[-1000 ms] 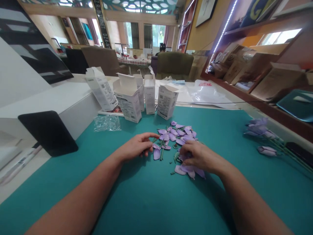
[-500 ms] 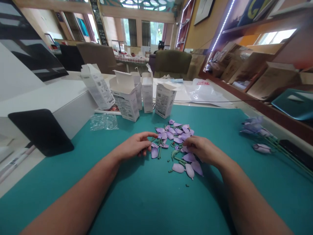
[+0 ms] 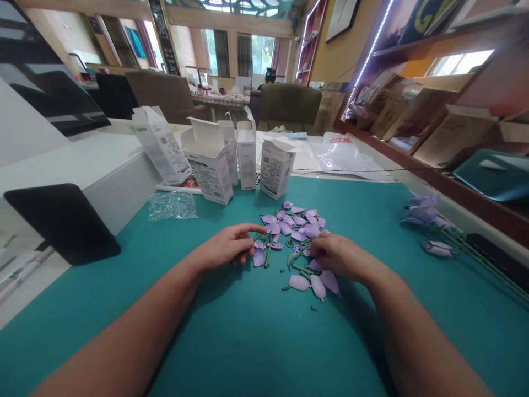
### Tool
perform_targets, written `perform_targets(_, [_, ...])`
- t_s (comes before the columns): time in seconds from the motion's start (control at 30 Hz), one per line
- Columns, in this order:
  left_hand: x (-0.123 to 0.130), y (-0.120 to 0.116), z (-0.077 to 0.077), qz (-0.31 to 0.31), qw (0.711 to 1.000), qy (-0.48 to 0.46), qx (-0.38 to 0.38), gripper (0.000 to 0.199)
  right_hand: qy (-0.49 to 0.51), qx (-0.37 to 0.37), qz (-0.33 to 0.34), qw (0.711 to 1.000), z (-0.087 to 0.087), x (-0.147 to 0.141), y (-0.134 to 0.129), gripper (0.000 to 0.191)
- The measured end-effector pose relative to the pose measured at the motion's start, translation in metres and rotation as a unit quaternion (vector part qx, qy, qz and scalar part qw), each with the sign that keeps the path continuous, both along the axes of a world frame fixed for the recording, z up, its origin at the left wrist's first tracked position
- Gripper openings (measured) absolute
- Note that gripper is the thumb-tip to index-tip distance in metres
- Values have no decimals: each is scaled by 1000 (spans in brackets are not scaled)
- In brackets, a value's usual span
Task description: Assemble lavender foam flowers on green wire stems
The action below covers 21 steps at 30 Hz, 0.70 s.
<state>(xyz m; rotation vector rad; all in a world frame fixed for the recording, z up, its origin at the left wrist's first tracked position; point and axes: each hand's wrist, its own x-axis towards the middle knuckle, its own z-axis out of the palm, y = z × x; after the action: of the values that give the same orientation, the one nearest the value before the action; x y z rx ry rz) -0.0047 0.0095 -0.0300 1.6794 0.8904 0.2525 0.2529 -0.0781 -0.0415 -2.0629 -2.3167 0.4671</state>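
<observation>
Teal mat: spreading beneath everything from the petal pile outward.
White cartons: five, standing behind the pile.
Clear wrap: one piece, lying behind-left of the pile.
Bud: one, lying well right of the pile.
Front petals: three, lying at the pile's near end, just below the right grip.
Left hand: reaching the pile's left edge, thumb and forefinger spreading.
Right hand: bending fingers over the pile's right side; pinch hidden, cannot tell.
</observation>
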Motion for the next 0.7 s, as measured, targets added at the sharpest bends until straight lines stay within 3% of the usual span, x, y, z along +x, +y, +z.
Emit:
perform_targets(0.27, [1,-1,0,6,1000,0,2,43,-24,46,-3,999,-9,15,6,15])
perform_targets(0.4, [2,0,-1,3,1000,1,2,44,-8,63,-38,997,-13,21,6,17])
perform_targets(0.7, [2,-1,-2,-3,1000,-8,-1,42,39,61,-51,996,6,13,0,15])
